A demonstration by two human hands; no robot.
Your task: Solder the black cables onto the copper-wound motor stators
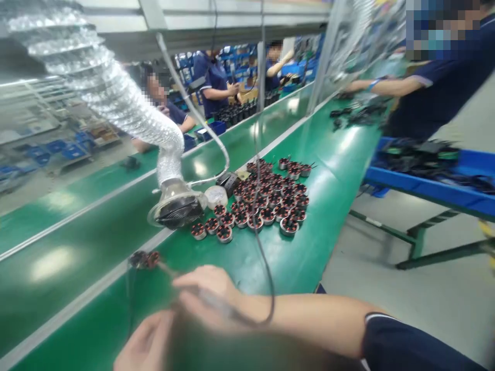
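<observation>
My right hand [211,291] is closed around a soldering iron [216,301], a slim pen-like tool with a dark cable looping up from its rear. Its blurred tip points toward a small copper-wound motor part [153,259] beside a dark piece [138,259] on the green bench. Lower left, my left hand [147,337] has its fingers pressed together; blur hides whatever they may hold. Farther along the bench stand many round motor parts [266,198] with silver rims, black centres and reddish windings.
A foil duct [170,149] ends in a clear hood [178,206] low over the bench. A white roll [215,197] stands by the motor parts. At right, a blue tray [433,178] holds dark cabled parts near a co-worker [444,77]. Other people work across the belt [150,206].
</observation>
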